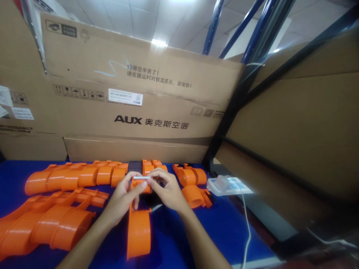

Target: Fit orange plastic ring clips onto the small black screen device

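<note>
In front of me, an orange plastic part (139, 229) stands upright, with a wide curved loop at its lower end. A thin white strip (142, 178) lies along its upper edge. My left hand (123, 198) is closed around the upper part of this piece, its thumb pressed on the front face and its fingertips at the strip's left end. With thumb and index finger, my right hand (167, 189) pinches the right end of the strip. Just below the right hand, something dark with a pale edge is partly hidden.
Rows of similar orange parts (63, 226) cover the left of the blue table (174, 239); more orange parts (193, 196) lie at the right. A dark phone-like object (135, 166) is behind my hands. A white power strip (228, 185) with a cable sits right. Cardboard (157, 101) stands behind.
</note>
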Available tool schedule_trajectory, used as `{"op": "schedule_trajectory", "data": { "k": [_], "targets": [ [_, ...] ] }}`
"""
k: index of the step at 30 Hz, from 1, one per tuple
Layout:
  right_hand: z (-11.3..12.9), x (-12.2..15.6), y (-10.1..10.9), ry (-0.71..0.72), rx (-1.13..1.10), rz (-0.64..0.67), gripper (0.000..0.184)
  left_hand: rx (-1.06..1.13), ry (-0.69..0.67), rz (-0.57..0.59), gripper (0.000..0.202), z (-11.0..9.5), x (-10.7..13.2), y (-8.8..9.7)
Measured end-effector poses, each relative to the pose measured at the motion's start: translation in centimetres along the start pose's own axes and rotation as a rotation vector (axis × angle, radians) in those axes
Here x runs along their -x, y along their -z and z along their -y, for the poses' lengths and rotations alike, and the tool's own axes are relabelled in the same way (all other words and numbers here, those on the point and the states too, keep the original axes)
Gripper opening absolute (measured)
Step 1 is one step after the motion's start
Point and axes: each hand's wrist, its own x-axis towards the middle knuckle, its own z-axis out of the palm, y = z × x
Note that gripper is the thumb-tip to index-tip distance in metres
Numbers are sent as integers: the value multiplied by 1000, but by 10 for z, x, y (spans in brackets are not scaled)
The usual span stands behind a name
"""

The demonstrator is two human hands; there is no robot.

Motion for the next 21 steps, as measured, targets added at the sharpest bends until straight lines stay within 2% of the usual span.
{"op": "schedule_trajectory", "data": {
  "k": [7,12,15,17,18,19,21],
  "targets": [
    [-2,2,-1,8,34,-74,20,-18,-51,-6,29,-1,-5,2],
    [-4,3,2,-41,8,-131,19,-20,-59,-61,34,-1,-4,4],
    [-8,2,14,-31,-24,-245,15,88,-46,-122,35,-10,-4,10],
    [-10,1,27,0,-21,-346,11,225,5,-140,31,-18,-5,17],
    [-9,1,33,18,15,-357,9,307,44,-146,30,-22,-7,21],
    [-8,1,39,39,77,-320,10,392,85,-155,29,-25,-8,24],
    [-5,3,46,66,231,-108,12,556,155,-187,26,-29,-11,30]
  ]
}}
